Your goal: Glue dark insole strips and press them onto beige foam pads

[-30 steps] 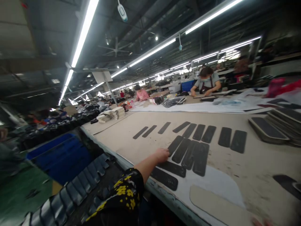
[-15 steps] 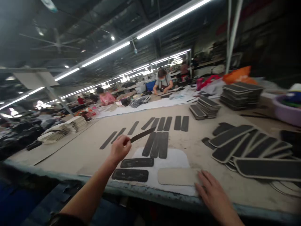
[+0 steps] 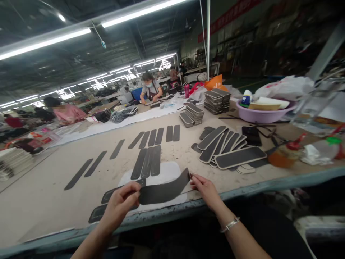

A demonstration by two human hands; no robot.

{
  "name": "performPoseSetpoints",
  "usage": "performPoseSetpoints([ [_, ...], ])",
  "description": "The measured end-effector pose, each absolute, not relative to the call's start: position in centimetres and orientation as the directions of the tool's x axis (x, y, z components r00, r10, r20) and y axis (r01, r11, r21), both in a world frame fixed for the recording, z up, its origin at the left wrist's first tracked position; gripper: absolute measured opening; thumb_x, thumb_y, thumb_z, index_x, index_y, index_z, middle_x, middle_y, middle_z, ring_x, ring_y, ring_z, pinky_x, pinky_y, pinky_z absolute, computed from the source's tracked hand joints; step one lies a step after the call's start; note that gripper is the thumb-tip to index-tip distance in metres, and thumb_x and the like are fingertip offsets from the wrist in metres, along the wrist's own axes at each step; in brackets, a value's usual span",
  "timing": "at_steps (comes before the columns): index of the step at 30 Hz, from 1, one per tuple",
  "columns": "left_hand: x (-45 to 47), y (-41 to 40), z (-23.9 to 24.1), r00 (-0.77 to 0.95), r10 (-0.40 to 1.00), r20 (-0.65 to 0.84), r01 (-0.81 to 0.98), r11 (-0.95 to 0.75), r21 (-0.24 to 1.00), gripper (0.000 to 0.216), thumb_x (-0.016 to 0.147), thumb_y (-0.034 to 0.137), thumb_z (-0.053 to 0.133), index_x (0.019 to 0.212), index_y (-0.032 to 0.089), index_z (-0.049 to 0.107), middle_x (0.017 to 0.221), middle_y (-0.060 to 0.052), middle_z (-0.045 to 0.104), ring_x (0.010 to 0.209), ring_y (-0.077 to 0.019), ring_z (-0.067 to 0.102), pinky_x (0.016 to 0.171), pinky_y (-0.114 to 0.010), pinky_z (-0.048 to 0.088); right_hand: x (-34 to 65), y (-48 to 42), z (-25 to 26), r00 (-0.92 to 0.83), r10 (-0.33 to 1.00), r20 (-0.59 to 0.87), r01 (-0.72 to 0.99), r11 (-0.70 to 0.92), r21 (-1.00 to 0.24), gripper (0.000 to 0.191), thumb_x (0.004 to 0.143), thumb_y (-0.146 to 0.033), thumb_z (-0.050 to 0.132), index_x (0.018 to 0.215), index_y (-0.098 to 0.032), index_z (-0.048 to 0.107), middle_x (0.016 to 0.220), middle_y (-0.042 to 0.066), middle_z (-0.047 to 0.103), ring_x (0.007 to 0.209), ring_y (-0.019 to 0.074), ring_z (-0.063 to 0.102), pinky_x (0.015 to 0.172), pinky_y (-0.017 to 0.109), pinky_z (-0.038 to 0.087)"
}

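A flexible dark grey strip (image 3: 164,191) with rounded ends hangs bowed between my two hands, over the near edge of the table. My left hand (image 3: 122,202) pinches its left end. At its raised right end, the fingertips of my right hand (image 3: 205,189) are closed on the corner. Below lies a white sheet (image 3: 169,168); the beige piece seen there before is hidden from view. Two shiny dark strips (image 3: 97,213) lie partly behind my left hand. Several more dark strips (image 3: 147,163) are laid out beyond it.
Right of my hands, pale-edged dark pieces (image 3: 240,157) lie fanned out, with stacks (image 3: 217,100) behind. A purple basin (image 3: 258,114), a phone (image 3: 251,135) and a bottle of amber liquid (image 3: 283,158) stand further right. A co-worker (image 3: 151,88) works across the table.
My left hand has brought the strip nearer and down to the right. My right hand has left the beige piece and taken the strip's other end. The view has turned right.
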State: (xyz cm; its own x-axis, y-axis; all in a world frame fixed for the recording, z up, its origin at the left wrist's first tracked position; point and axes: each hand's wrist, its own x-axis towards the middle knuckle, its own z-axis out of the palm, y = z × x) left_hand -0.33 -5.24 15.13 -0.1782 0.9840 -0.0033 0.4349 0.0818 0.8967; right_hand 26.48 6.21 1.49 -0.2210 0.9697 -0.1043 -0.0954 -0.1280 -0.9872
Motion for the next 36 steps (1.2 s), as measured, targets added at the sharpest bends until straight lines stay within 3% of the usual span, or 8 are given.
performPoseSetpoints([
  [3, -0.3, -4.8, 13.0, -0.237, 0.966, -0.104, 0.31, 0.177, 0.934, 0.015, 0.076, 0.031, 0.057, 0.075, 0.016, 0.06, 0.058, 0.002, 0.051, 0.055, -0.0111, 0.047, 0.055, -0.021, 0.039, 27.2, 6.3, 1.9, -0.219, 0.965, -0.142, -0.065, -0.16, -0.985, 0.05, 0.074, -0.055, 0.059, 0.098, -0.012, 0.067, 0.078, 0.006, 0.066, 0.069, 0.0175, 0.06, 0.072, 0.034, 0.053],
  [7, -0.8, -4.0, 10.4, -0.304, 0.919, -0.253, 0.097, 0.294, 0.951, 0.018, 0.07, 0.033, 0.059, 0.073, 0.015, 0.055, 0.052, 0.004, 0.047, 0.047, -0.0075, 0.04, 0.047, -0.018, 0.03, 28.3, 6.6, 2.5, -0.194, 0.968, -0.159, 0.022, -0.157, -0.987, 0.051, 0.072, -0.055, 0.06, 0.098, -0.012, 0.065, 0.073, 0.004, 0.064, 0.063, 0.0155, 0.058, 0.066, 0.03, 0.05],
  [10, -1.2, -3.3, 8.8, -0.338, 0.878, -0.339, 0.032, 0.371, 0.928, 0.02, 0.066, 0.035, 0.059, 0.07, 0.016, 0.051, 0.046, 0.008, 0.039, 0.04, -0.0052, 0.031, 0.042, -0.017, 0.021, 28.9, 7.2, 2.1, -0.134, 0.978, -0.162, 0.159, -0.14, -0.977, 0.046, 0.071, -0.051, 0.06, 0.099, -0.014, 0.064, 0.069, 0.002, 0.063, 0.061, 0.0161, 0.057, 0.06, 0.029, 0.047],
  [13, -1.4, -2.6, 7.2, -0.381, 0.835, -0.397, 0.09, 0.461, 0.883, 0.02, 0.062, 0.035, 0.057, 0.065, 0.017, 0.05, 0.04, 0.01, 0.032, 0.036, -0.004, 0.025, 0.039, -0.016, 0.013, 28.9, 7.5, 1.5, -0.088, 0.986, -0.145, 0.32, -0.109, -0.941, 0.03, 0.071, -0.044, 0.06, 0.087, -0.018, 0.065, 0.067, 0.001, 0.064, 0.064, 0.0176, 0.058, 0.065, 0.03, 0.045],
  [17, -1.7, -2.1, 5.1, -0.383, 0.821, -0.423, 0.198, 0.52, 0.831, 0.022, 0.062, 0.037, 0.054, 0.06, 0.016, 0.049, 0.041, 0.008, 0.036, 0.036, -0.0045, 0.028, 0.039, -0.017, 0.014, 28.6, 7.6, 1.0, -0.063, 0.992, -0.106, 0.491, -0.061, -0.869, 0.017, 0.073, -0.035, 0.058, 0.079, -0.02, 0.064, 0.068, 0.001, 0.065, 0.07, 0.0186, 0.06, 0.071, 0.031, 0.042],
  [31, -2.4, -0.8, 2.7, -0.378, 0.827, -0.415, 0.44, 0.555, 0.706, 0.024, 0.073, 0.036, 0.044, 0.065, 0.016, 0.056, 0.047, 0.002, 0.053, 0.038, -0.0101, 0.045, 0.038, -0.019, 0.026, 28.6, 8.6, 0.5, -0.093, 0.987, -0.13, 0.702, -0.027, -0.712, 0.019, 0.078, -0.033, 0.051, 0.083, -0.021, 0.065, 0.067, 0.0, 0.066, 0.069, 0.0181, 0.061, 0.066, 0.029, 0.042],
  [36, -2.3, -0.9, 2.9, -0.371, 0.838, -0.4, 0.507, 0.544, 0.669, 0.015, 0.071, 0.031, 0.056, 0.069, 0.016, 0.058, 0.048, 0.004, 0.055, 0.043, -0.011, 0.053, 0.045, -0.02, 0.036, 28.8, 8.8, 0.2, -0.087, 0.98, -0.179, 0.73, -0.059, -0.681, 0.019, 0.077, -0.035, 0.054, 0.083, -0.021, 0.065, 0.067, 0.001, 0.066, 0.07, 0.0209, 0.062, 0.066, 0.031, 0.04],
])
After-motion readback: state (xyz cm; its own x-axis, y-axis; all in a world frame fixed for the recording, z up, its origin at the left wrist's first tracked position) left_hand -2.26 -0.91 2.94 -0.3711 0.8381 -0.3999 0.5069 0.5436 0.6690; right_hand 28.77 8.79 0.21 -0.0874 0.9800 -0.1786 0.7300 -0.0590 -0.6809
